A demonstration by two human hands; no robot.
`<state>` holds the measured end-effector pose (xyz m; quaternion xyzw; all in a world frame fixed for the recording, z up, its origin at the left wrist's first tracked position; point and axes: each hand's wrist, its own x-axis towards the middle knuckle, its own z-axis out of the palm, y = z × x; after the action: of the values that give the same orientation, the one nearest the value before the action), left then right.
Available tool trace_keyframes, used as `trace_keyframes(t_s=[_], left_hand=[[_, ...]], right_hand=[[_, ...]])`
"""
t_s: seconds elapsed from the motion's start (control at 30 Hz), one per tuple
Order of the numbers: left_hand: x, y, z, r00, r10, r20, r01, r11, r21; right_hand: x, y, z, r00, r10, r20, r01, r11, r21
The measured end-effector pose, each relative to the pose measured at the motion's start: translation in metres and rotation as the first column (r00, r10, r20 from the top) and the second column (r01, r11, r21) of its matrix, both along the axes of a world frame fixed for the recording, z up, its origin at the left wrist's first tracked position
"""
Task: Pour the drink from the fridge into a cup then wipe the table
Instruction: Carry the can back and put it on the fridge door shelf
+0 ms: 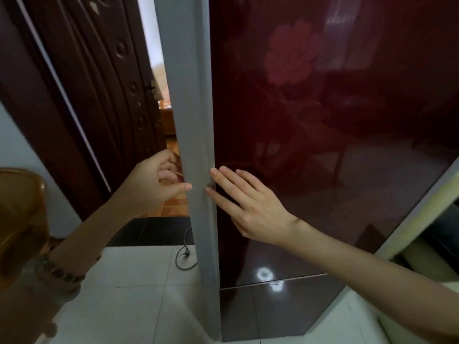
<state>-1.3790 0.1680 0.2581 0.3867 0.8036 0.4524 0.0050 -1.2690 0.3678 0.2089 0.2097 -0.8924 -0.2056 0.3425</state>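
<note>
At the upright fridge door [323,145], left hand [154,182] grips its edge, right hand [246,207] flat.

I count two hands, my left hand [154,181] and my right hand [248,207]; one fridge [335,132], with one flower [290,53] printed on its door; one wooden door [99,83]; one cable [177,259] with one plug [185,253] on the floor [139,289]; one bead bracelet [59,271] on my left wrist; one amber plastic thing [22,219].
</note>
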Motion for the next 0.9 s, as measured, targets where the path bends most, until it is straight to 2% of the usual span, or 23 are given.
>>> trace_keyframes(t_s=[0.27,0.37,0.53,0.67,0.7,0.73,0.8,0.83,0.9], left_hand=[[-0.039,0.006,0.002,0.992,-0.128,-0.01,0.127,0.991,-0.035],[-0.053,0.009,0.003,0.982,-0.177,-0.067,0.175,0.984,-0.037],[-0.066,0.007,-0.003,0.96,-0.275,-0.06,0.275,0.961,-0.011],[-0.06,0.002,-0.012,0.974,-0.191,-0.124,0.202,0.977,0.076],[-0.059,-0.001,-0.014,0.964,-0.178,-0.195,0.2,0.975,0.1],[-0.059,-0.003,-0.016,0.929,-0.189,-0.317,0.233,0.966,0.108],[-0.057,-0.004,-0.022,0.775,-0.221,-0.592,0.34,0.935,0.096],[-0.053,-0.003,-0.024,0.684,-0.238,-0.689,0.392,0.917,0.072],[-0.036,0.001,-0.027,0.554,-0.3,-0.777,0.492,0.87,0.015]], right_hand=[[-0.012,-0.015,0.002,0.976,-0.217,0.029,0.217,0.976,0.0],[-0.017,-0.026,-0.002,0.952,-0.306,0.02,0.306,0.951,-0.035],[-0.015,-0.048,-0.007,0.895,-0.44,0.071,0.445,0.891,-0.091],[-0.01,-0.067,-0.002,0.832,-0.534,0.15,0.552,0.823,-0.135],[-0.006,-0.072,-0.002,0.817,-0.552,0.166,0.575,0.8,-0.171],[-0.001,-0.077,-0.002,0.802,-0.569,0.179,0.597,0.771,-0.223],[0.015,-0.087,-0.003,0.763,-0.615,0.198,0.643,0.694,-0.324],[0.026,-0.093,-0.004,0.735,-0.646,0.206,0.671,0.649,-0.358],[0.052,-0.102,-0.006,0.66,-0.717,0.223,0.734,0.552,-0.397]])
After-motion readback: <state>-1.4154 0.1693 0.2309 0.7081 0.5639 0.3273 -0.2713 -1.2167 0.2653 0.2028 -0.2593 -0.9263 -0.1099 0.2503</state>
